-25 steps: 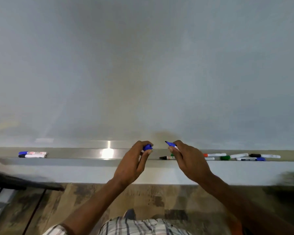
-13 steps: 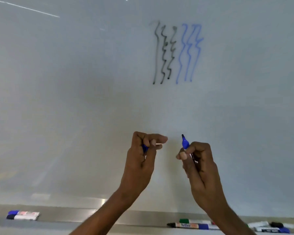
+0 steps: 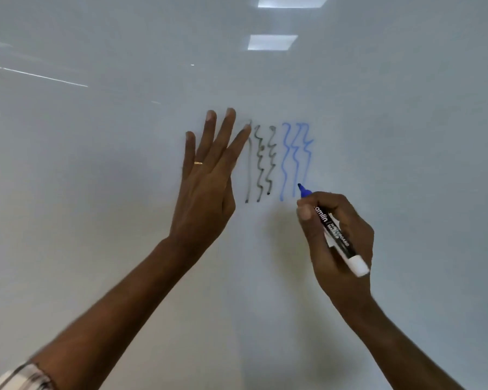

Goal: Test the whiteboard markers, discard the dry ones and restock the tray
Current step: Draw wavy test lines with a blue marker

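My right hand grips an uncapped blue whiteboard marker like a pen. Its blue tip points up-left at the lower end of three wavy blue lines on the whiteboard, at or very near the surface. Three wavy black lines stand just left of the blue ones. My left hand lies flat against the board with straight, spread fingers, its index fingertip at the top of the leftmost black line. The marker's cap is not visible.
The whiteboard fills the whole view, with ceiling-light reflections near the top and a thin bright streak at the left. A plaid sleeve shows at the bottom left corner. The tray is out of view.
The view has tilted up, so the tray and its markers have left the frame. Both hands rose to the drawn lines. My left hand went from curled round the blue cap to flat.
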